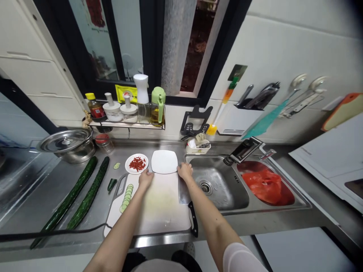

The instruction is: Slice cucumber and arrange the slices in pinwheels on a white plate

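My left hand is at the near left corner of a square white plate, fingers closed on its edge. At the near right corner my right hand holds the same plate. The plate lies flat behind a white cutting board. A row of cucumber slices lies on the board, left of my left forearm. A kitchen knife rests along the board's right side, blade partly under my right forearm. A round white plate with small red pieces stands just left of the square plate.
Two long cucumbers and a cut cucumber end lie on the left counter. A steel pot stands behind them. The sink is at right, a red bag in its second basin. A seasoning shelf hangs behind.
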A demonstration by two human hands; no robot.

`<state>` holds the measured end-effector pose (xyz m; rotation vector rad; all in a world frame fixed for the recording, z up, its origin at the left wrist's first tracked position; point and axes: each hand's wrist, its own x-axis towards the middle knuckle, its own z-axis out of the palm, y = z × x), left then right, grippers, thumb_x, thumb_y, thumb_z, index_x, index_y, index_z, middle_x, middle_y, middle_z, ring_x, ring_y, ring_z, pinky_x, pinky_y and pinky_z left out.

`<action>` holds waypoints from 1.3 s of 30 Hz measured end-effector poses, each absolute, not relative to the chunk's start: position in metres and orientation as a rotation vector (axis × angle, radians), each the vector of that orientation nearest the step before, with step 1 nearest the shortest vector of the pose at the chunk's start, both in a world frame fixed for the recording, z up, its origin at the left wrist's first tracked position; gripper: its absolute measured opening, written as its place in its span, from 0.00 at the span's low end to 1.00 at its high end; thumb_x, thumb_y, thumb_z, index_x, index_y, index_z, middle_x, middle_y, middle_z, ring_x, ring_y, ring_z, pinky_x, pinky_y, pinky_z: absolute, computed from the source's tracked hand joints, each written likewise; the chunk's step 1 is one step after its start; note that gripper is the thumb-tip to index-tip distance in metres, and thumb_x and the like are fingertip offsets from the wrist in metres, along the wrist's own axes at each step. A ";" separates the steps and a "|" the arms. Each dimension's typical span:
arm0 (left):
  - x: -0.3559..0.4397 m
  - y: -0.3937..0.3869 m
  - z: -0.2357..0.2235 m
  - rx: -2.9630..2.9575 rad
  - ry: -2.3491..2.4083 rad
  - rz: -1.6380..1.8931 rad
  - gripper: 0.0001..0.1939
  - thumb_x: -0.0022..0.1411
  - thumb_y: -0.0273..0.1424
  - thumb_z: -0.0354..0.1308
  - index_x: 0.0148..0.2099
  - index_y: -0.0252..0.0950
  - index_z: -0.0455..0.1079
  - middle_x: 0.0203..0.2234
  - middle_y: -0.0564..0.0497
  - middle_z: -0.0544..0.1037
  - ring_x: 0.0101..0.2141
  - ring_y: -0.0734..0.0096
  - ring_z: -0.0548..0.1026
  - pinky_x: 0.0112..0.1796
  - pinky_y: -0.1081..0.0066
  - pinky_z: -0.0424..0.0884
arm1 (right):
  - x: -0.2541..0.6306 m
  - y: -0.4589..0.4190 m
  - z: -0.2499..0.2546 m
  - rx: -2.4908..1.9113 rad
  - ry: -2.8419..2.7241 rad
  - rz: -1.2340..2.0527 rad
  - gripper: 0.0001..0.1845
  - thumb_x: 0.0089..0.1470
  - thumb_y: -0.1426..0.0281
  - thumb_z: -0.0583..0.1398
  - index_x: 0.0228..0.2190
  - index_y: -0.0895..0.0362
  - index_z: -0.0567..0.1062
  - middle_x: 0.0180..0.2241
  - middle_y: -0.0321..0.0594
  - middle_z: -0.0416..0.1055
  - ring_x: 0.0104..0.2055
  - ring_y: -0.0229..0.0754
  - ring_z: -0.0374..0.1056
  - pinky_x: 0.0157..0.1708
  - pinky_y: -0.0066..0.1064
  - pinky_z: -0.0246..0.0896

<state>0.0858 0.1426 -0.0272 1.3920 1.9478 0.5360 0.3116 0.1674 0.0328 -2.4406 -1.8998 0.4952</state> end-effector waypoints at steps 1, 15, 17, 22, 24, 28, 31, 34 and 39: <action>0.090 0.149 -0.028 1.370 1.955 0.529 0.27 0.60 0.37 0.52 0.59 0.31 0.63 0.40 0.44 0.79 0.38 0.67 0.78 0.37 0.73 0.69 | 0.311 0.174 0.031 -2.449 -1.866 0.536 0.22 0.60 0.62 0.52 0.52 0.56 0.72 0.55 0.50 0.67 0.58 0.53 0.57 0.53 0.40 0.52; 0.103 0.176 -0.032 1.214 1.987 0.531 0.17 0.54 0.25 0.52 0.46 0.34 0.72 0.36 0.45 0.81 0.39 0.64 0.78 0.36 0.72 0.68 | 0.305 0.204 0.008 -2.445 -1.701 0.735 0.20 0.53 0.75 0.54 0.48 0.57 0.73 0.47 0.49 0.74 0.58 0.53 0.60 0.56 0.45 0.48; 0.104 0.177 -0.030 1.190 2.015 0.539 0.17 0.52 0.23 0.53 0.46 0.34 0.72 0.37 0.44 0.81 0.40 0.61 0.78 0.37 0.71 0.67 | 0.306 0.205 0.006 -2.435 -1.684 0.755 0.21 0.51 0.77 0.55 0.47 0.58 0.73 0.46 0.49 0.74 0.58 0.54 0.60 0.56 0.45 0.48; 0.106 0.175 -0.026 1.160 2.039 0.587 0.15 0.50 0.23 0.55 0.41 0.35 0.72 0.35 0.44 0.81 0.39 0.59 0.78 0.36 0.70 0.67 | 0.310 0.204 0.003 -2.390 -1.634 0.782 0.21 0.49 0.77 0.56 0.46 0.57 0.73 0.42 0.45 0.75 0.55 0.52 0.62 0.54 0.43 0.50; 0.106 0.171 -0.023 1.152 2.034 0.619 0.16 0.49 0.24 0.55 0.42 0.35 0.72 0.34 0.45 0.81 0.37 0.61 0.78 0.36 0.71 0.66 | 0.311 0.201 0.003 -2.363 -1.611 0.773 0.21 0.49 0.76 0.55 0.46 0.56 0.73 0.41 0.44 0.75 0.53 0.51 0.63 0.53 0.42 0.51; 0.103 0.150 -0.018 1.148 2.009 0.671 0.15 0.49 0.25 0.55 0.42 0.36 0.71 0.31 0.49 0.80 0.35 0.64 0.77 0.35 0.72 0.66 | 0.314 0.186 0.008 -2.310 -1.580 0.750 0.20 0.50 0.75 0.54 0.45 0.56 0.72 0.37 0.40 0.74 0.46 0.46 0.66 0.49 0.37 0.53; 0.096 0.122 -0.017 1.176 1.950 0.731 0.13 0.50 0.27 0.55 0.41 0.35 0.71 0.28 0.51 0.78 0.32 0.67 0.76 0.33 0.73 0.65 | 0.318 0.162 0.009 -2.175 -1.543 0.746 0.19 0.47 0.75 0.54 0.42 0.57 0.72 0.32 0.37 0.72 0.37 0.41 0.67 0.40 0.30 0.56; 0.083 0.086 -0.023 1.160 1.863 0.805 0.16 0.49 0.29 0.56 0.42 0.35 0.69 0.26 0.53 0.76 0.28 0.69 0.74 0.31 0.73 0.66 | 0.318 0.129 0.003 -1.919 -1.487 0.789 0.17 0.43 0.76 0.53 0.37 0.58 0.71 0.26 0.33 0.67 0.30 0.38 0.63 0.31 0.26 0.55; 0.058 0.025 -0.036 1.150 1.801 0.789 0.16 0.47 0.33 0.57 0.41 0.34 0.68 0.23 0.54 0.74 0.26 0.67 0.74 0.31 0.71 0.67 | 0.306 0.071 -0.012 -1.796 -1.433 0.865 0.14 0.40 0.76 0.53 0.33 0.56 0.69 0.23 0.30 0.61 0.25 0.37 0.60 0.28 0.26 0.53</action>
